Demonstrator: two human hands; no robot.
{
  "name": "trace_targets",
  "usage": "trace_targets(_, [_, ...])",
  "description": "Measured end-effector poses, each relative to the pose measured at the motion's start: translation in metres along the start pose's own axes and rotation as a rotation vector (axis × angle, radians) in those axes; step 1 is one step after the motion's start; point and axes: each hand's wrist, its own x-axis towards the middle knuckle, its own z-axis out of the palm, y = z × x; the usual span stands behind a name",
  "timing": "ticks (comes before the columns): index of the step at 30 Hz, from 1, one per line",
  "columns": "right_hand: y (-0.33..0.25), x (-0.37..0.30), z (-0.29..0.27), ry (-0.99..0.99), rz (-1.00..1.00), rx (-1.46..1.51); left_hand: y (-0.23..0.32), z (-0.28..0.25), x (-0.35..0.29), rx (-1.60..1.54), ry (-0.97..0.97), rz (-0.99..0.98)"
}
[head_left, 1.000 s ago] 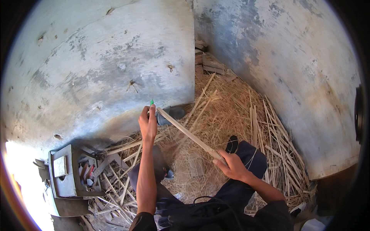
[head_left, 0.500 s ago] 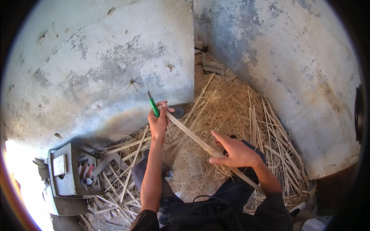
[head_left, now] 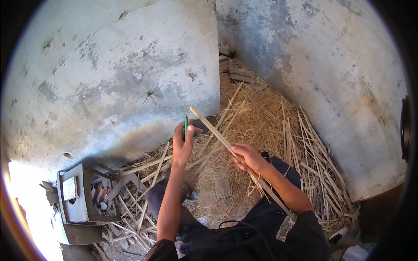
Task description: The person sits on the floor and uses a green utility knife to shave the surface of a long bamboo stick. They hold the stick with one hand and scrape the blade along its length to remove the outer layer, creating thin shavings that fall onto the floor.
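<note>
My left hand is closed around a green utility knife, its blade pointing up and away from me. In my right hand is a long pale split bamboo strip, gripped around its middle. The strip slants from beside my right forearm up to a far end near the knife. A gap shows between that far end and my left hand. Frayed thin fibres hang from the strip just below my right hand.
A heap of fine shavings spreads in the corner ahead and between my legs. Several loose strips lie along the right wall. At left stands a grey box-like frame with clutter inside. Worn plaster walls close off the far side.
My left hand has let go of the strip's far end, keeping the knife, now turned nearly edge-on. My right hand, open before, has closed on the strip, and its far end has risen.
</note>
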Motion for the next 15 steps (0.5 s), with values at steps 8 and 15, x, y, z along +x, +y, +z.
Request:
trace_targets(8, [0.001,-0.003,0.019,-0.135,0.065,0.052,0.007,0.000,-0.023,-0.220,-0.138,-0.093])
trace_targets(15, [0.003,-0.008,0.026,-0.316,0.164,-0.021,0.018,-0.018,-0.022,-0.238,0.078,-0.103])
